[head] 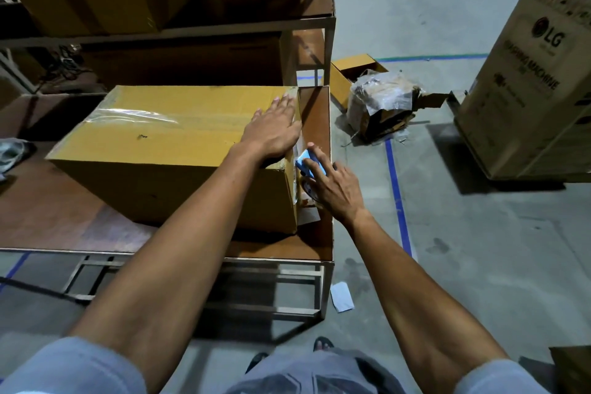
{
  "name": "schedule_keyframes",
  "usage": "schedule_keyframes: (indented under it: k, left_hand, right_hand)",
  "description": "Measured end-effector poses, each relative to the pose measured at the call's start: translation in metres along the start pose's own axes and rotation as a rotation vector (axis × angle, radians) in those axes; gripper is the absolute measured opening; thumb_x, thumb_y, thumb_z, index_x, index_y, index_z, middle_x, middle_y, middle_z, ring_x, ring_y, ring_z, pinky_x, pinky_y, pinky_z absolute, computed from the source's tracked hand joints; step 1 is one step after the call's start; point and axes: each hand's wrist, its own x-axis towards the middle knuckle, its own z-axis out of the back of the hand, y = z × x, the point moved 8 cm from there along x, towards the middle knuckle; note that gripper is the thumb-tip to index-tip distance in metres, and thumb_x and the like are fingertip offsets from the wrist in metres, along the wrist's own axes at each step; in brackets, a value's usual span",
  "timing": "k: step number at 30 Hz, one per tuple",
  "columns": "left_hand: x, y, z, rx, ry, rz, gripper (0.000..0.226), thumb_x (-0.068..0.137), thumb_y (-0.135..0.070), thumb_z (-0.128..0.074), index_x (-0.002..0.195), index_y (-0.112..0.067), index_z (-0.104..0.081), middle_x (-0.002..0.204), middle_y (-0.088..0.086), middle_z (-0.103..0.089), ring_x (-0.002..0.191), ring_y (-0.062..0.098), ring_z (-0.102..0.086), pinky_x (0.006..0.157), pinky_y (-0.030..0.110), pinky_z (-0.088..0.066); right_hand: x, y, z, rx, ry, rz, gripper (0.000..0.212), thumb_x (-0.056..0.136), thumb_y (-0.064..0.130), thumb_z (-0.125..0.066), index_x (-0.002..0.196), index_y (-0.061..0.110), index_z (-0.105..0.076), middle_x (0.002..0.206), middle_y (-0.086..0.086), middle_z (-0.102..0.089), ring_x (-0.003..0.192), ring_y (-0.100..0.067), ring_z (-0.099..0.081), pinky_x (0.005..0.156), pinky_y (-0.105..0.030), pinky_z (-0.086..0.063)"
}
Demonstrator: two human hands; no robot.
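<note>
At frame centre my left hand (275, 129) lies flat, fingers straight, on the yellow box (166, 141) on the table (48, 211); just right, my right hand (331, 184) grips the blue tape dispenser (303, 161) against the box's end.

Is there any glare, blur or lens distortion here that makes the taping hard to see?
In the head view the light is dim; a glare streak lies on the clear tape atop the yellow carton; the blue tape dispenser in the right hand looks slightly blurred; the wide-angle lens leans the LG box.
</note>
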Motion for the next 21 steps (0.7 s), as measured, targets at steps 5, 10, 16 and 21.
schedule_keyframes:
  k: [5, 10, 16, 21]
  left_hand:
    - [0.0007, -0.0025, -0.0020, 0.045, 0.028, -0.001, 0.076, 0.109, -0.046, -0.035, 0.172, -0.021, -0.001, 0.180, 0.000, 0.006, 0.166, 0.018, 0.004, 0.132, 0.050, -0.002]
    - [0.0028, -0.0016, -0.0025, 0.042, 0.035, 0.005, 0.076, 0.110, -0.046, -0.035, 0.172, -0.021, 0.000, 0.180, -0.001, 0.007, 0.166, 0.018, 0.004, 0.131, 0.050, -0.002]
    - [0.0021, -0.0030, -0.0007, 0.043, 0.042, 0.006, 0.076, 0.110, -0.045, -0.036, 0.172, -0.020, 0.000, 0.180, 0.001, 0.006, 0.166, 0.019, 0.004, 0.132, 0.051, -0.004]
    - [0.0016, -0.0036, 0.0001, 0.046, 0.052, 0.000, 0.075, 0.111, -0.045, -0.035, 0.172, -0.019, 0.000, 0.180, 0.002, 0.006, 0.166, 0.020, 0.004, 0.132, 0.052, -0.004]
  right_hand:
    - [-0.0023, -0.0025, 0.0057, 0.010, -0.038, 0.011, 0.054, 0.108, 0.044, -0.051, 0.159, 0.026, -0.045, 0.174, -0.003, -0.032, 0.091, -0.031, -0.062, 0.069, -0.037, -0.051]
    - [-0.0007, -0.0032, 0.0031, 0.044, -0.021, -0.002, 0.060, 0.103, 0.037, -0.061, 0.159, 0.026, -0.043, 0.172, -0.003, -0.035, 0.092, -0.031, -0.062, 0.069, -0.037, -0.053]
    - [0.0019, -0.0049, 0.0063, 0.074, -0.019, 0.002, 0.056, 0.102, 0.040, -0.046, 0.156, 0.027, -0.044, 0.170, -0.002, -0.039, 0.087, -0.031, -0.063, 0.064, -0.037, -0.054]
    - [-0.0002, -0.0006, 0.0103, 0.072, -0.033, -0.018, 0.061, 0.102, 0.048, -0.025, 0.155, 0.027, -0.045, 0.167, -0.001, -0.042, 0.084, -0.030, -0.063, 0.060, -0.036, -0.050]
